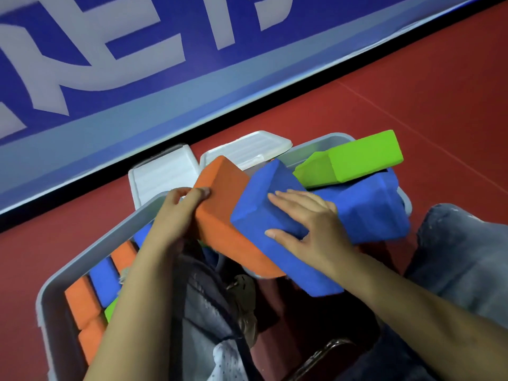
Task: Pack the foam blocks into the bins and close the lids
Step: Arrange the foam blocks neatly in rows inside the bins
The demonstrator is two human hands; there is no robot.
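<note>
The left hand (176, 213) gripped the orange foam block (220, 204), fingers curled over its top edge. Just right of it, the right hand (305, 218) lay open and flat on a blue foam block (264, 199). A green block (351, 158) rested beyond that hand.

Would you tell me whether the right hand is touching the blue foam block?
Touching: the head view shows the right hand pressed flat on the blue block.

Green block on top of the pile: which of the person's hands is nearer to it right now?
Right. The right hand lies flat on the blue block just below the green block; the left hand grips the orange block, farther off.
</note>
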